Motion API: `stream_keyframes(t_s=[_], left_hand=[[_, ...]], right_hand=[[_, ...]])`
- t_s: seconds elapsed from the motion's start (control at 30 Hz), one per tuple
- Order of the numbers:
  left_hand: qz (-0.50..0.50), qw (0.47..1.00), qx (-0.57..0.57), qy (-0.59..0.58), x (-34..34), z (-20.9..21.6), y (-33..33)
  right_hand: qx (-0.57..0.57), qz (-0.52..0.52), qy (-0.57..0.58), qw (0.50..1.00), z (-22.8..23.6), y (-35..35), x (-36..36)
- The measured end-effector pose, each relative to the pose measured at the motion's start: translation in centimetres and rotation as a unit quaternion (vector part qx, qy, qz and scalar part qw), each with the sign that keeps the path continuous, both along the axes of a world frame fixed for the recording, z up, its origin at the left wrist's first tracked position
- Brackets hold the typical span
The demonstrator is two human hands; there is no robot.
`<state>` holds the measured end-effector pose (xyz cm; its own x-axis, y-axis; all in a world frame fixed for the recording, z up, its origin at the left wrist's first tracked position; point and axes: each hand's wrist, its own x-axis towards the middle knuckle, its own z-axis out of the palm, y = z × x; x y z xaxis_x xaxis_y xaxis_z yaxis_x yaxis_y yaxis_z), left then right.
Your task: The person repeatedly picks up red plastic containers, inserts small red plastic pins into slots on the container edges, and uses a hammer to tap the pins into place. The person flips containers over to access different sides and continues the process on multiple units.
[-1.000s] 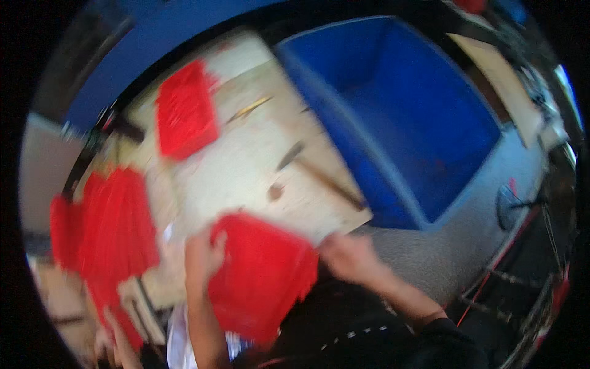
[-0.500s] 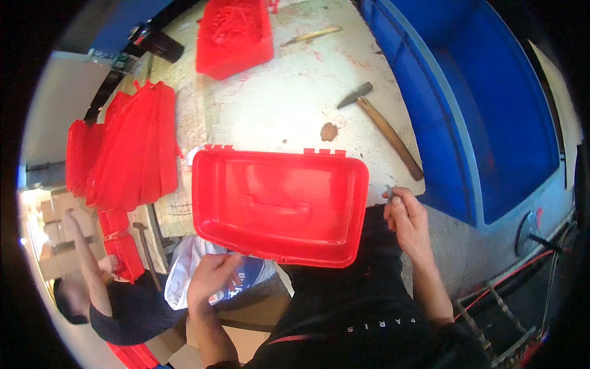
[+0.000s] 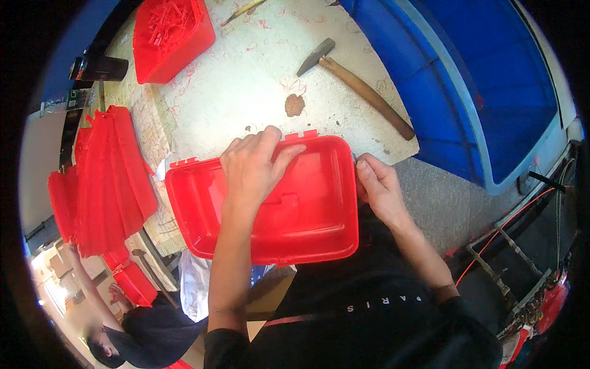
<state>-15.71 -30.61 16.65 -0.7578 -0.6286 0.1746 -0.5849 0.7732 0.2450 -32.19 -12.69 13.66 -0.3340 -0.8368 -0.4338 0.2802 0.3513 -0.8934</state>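
Observation:
A shallow red plastic box lid (image 3: 313, 215) with hinge tabs along its far edge lies tilted at the table's near edge, its hollow side up. My left hand (image 3: 255, 163) reaches across it and grips the far rim, fingers outside and thumb toward the inside. At the lid's right rim, my right hand (image 3: 381, 187) is closed in a pinch on a small grey metal piece, now mostly hidden by the fingers. Beyond the lid lies a hammer (image 3: 362, 92) with a wooden handle. A brown lump or patch (image 3: 295, 105) is left of the hammer.
Stacked red plastic parts (image 3: 114, 184) stand at left. A red bin (image 3: 184, 55) holds red scraps, near a black cylinder (image 3: 101, 68). A large blue crate (image 3: 455, 104) borders the table (image 3: 246, 80) at right. Lower left, another person (image 3: 153, 332) works with red parts.
My left hand has moved from below the lid's near edge up to its far rim. My right hand has come left to the lid's right rim. The view has shifted, and the lid has turned slightly.

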Motion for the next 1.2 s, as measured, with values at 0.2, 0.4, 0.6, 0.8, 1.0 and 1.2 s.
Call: stream_keyframes(t_s=[0.2, 0.4, 0.6, 0.8, 1.0, 1.2], left_hand=[[0.018, 0.999, -0.018, -0.019, -0.3, -0.4, -0.2], [0.033, 0.999, -0.015, -0.023, -0.3, -0.4, -0.3], [0.050, 0.997, -0.012, -0.052, -0.1, -0.6, -0.6], [0.020, 0.998, -0.002, -0.053, 0.5, -0.3, -1.2], [-0.093, 0.973, -0.020, -0.211, 0.3, 3.6, -0.7], [-0.171, 0.929, -0.063, -0.323, 0.2, 7.0, 3.1]], right_hand=[[0.026, 0.009, -0.011, 1.000, -0.3, 0.3, 0.3], [0.031, 0.027, -0.053, 0.998, 0.6, 2.9, 1.3], [0.036, 0.117, 0.091, 0.988, 0.7, 8.0, 2.8], [0.023, 0.244, 0.167, 0.955, 3.3, 11.6, 2.7], [0.072, 0.120, 0.383, 0.913, 6.1, 6.4, -1.1], [0.071, 0.157, 0.523, 0.835, 4.5, 1.7, -1.5]])
